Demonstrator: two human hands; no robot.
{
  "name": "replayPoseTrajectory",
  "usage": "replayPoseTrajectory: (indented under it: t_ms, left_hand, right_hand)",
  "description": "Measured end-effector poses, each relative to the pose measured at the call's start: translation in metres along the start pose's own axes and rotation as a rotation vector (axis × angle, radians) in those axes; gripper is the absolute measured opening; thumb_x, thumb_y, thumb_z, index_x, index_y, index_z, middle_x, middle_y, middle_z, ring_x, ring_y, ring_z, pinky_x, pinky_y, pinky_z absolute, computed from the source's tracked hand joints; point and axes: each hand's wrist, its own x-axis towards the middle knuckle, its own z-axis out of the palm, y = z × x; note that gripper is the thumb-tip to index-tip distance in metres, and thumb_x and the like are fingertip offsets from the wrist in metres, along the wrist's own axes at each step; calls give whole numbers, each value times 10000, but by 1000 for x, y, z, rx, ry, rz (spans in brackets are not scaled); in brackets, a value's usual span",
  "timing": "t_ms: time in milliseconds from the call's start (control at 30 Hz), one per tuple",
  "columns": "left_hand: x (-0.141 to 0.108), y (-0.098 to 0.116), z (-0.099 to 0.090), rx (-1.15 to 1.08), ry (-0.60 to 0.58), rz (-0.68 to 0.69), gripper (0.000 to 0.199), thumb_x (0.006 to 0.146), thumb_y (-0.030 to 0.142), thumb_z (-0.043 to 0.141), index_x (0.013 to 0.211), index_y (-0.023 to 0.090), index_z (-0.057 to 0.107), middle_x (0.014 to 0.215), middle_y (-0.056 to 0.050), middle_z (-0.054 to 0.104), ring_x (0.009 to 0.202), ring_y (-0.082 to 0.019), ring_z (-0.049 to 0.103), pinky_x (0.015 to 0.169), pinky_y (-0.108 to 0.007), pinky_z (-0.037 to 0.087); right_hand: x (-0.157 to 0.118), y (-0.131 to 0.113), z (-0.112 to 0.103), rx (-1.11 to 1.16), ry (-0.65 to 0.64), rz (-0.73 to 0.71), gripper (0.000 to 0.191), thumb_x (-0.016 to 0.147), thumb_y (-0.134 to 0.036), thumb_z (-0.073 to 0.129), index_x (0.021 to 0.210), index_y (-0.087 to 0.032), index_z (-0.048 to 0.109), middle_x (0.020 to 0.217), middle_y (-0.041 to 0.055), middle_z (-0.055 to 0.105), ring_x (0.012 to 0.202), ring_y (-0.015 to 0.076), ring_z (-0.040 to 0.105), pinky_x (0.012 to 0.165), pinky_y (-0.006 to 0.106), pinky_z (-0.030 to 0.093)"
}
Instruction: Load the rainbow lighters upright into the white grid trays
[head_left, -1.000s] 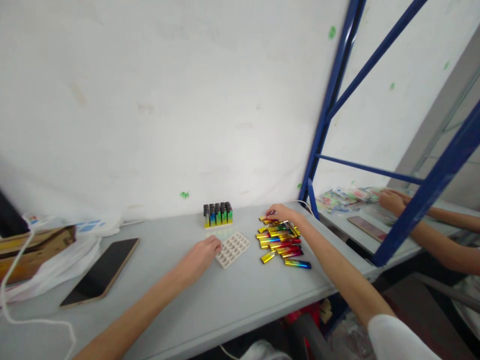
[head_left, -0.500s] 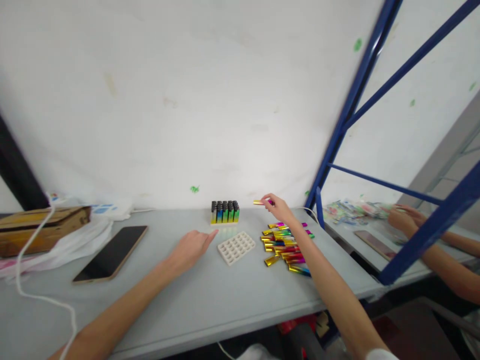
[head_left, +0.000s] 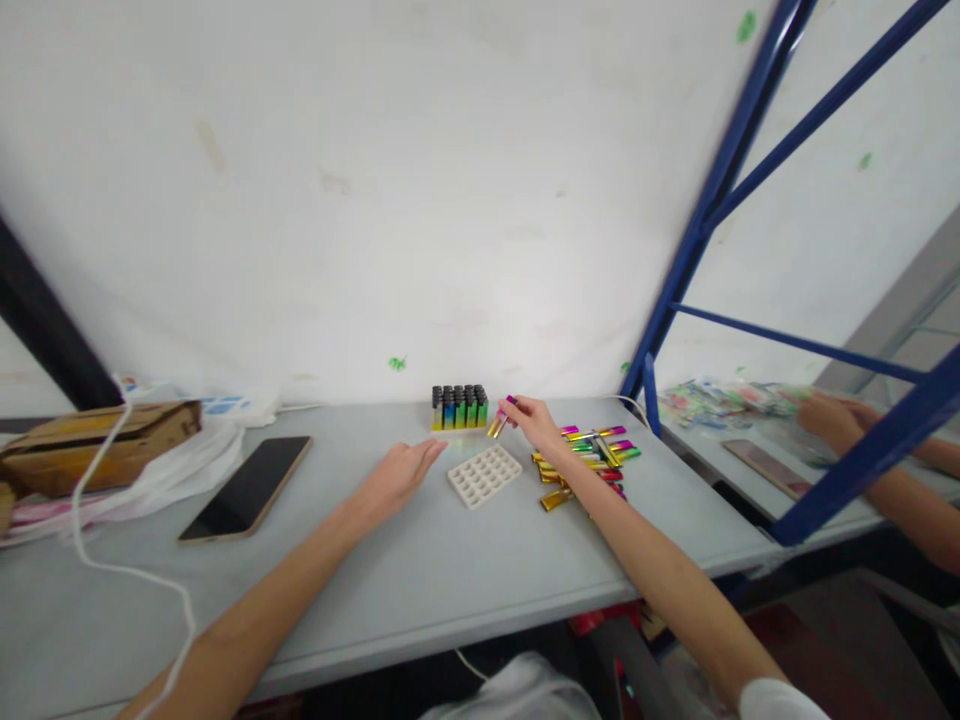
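Note:
My right hand (head_left: 529,420) pinches a shiny gold-and-magenta lighter (head_left: 501,417), tilted above the far edge of a white grid tray (head_left: 484,476). The tray's square pockets show no lighters in them. My left hand (head_left: 401,475) is just left of the tray, fingers stretched out, holding nothing that I can see. Behind the tray stands a block of black-topped lighters (head_left: 460,408) with yellow, blue and green bodies, in a pale base. A loose pile of shiny lighters (head_left: 592,460) lies right of the tray, partly hidden by my right forearm.
A phone (head_left: 247,488), a cardboard box (head_left: 105,443) and white plastic bags lie on the left. A white cable (head_left: 90,555) crosses my left forearm. The blue metal frame (head_left: 675,270) rises at right; beyond it, another person's hands (head_left: 829,415) are over small packets.
My right hand has moved left and towards the tray, and its lighter has turned from level to tilted down. My left hand's fingers have stretched out. The view has shifted slightly.

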Motion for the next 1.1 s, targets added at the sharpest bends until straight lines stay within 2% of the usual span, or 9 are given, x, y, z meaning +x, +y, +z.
replayPoseTrajectory:
  t_ms: [100, 267, 333, 433, 533, 600, 733, 900, 1100]
  left_hand:
    - [1, -1, -5, -25, 8, -3, 478, 1090, 400, 278, 1117, 218, 720, 1044, -95, 791, 1000, -260, 719, 902, -313, 462]
    - [2, -2, -7, 38, 16, -18, 492, 1101, 394, 284, 980, 200, 719, 931, -99, 790, 907, -250, 735, 852, -306, 471]
    - [3, -3, -6, 75, 14, -4, 499, 1107, 394, 278, 1000, 197, 724, 942, -102, 790, 901, -250, 739, 849, -309, 475]
    - [3, -4, -4, 163, -13, -4, 515, 1114, 382, 256, 1100, 185, 732, 983, -125, 788, 912, -256, 740, 850, -320, 483]
    - [3, -2, -4, 279, -67, -24, 535, 1115, 351, 239, 1125, 151, 735, 971, -160, 781, 918, -275, 738, 848, -346, 486]
    - [3, 0, -4, 318, -87, -35, 559, 1115, 355, 229, 1092, 136, 743, 938, -174, 776, 921, -286, 736, 850, -360, 486]
    - [2, 5, -6, 318, -74, -72, 671, 1110, 425, 176, 980, 135, 767, 868, -178, 768, 901, -284, 736, 850, -364, 490]
    - [1, 9, -7, 350, -41, -108, 726, 1099, 410, 150, 878, 127, 782, 836, -192, 772, 862, -290, 746, 798, -359, 499]
    - [1, 8, -6, 335, -33, -120, 722, 1102, 378, 151, 822, 143, 774, 826, -182, 772, 870, -265, 749, 822, -344, 498]
  right_hand:
    - [-8, -7, 11, 111, -68, 8, 522, 840, -709, 622, 754, -195, 600, 707, -6, 597, 696, 158, 578, 688, 290, 524]
    - [-20, -14, 26, 182, -128, 23, 511, 894, -708, 573, 882, -200, 626, 896, 53, 717, 828, 187, 670, 819, 351, 577]
    - [-22, -14, 30, 198, -133, 19, 484, 914, -685, 568, 902, -204, 620, 896, 56, 729, 823, 190, 684, 823, 350, 571]
    - [-24, -16, 35, 190, -109, 37, 466, 913, -676, 577, 916, -210, 603, 783, 26, 697, 734, 180, 671, 725, 311, 545]
    - [-27, -21, 40, 241, -106, 92, 486, 895, -701, 572, 927, -216, 586, 681, -28, 597, 620, 143, 601, 617, 268, 490]
    - [-30, -26, 42, 348, -117, 164, 496, 858, -720, 604, 923, -231, 554, 647, -74, 484, 529, 104, 487, 541, 239, 444]
    - [-33, -35, 43, 480, -159, 325, 535, 838, -772, 573, 867, -244, 493, 616, -94, 339, 456, 77, 243, 421, 206, 235]
    - [-33, -37, 42, 405, -158, 404, 634, 888, -829, 367, 643, -246, 329, 518, -74, 201, 448, 95, 150, 417, 245, 139]
    - [-32, -27, 46, 358, -60, 447, 572, 946, -732, 319, 618, -266, 277, 496, -72, 174, 421, 102, 135, 384, 250, 147]
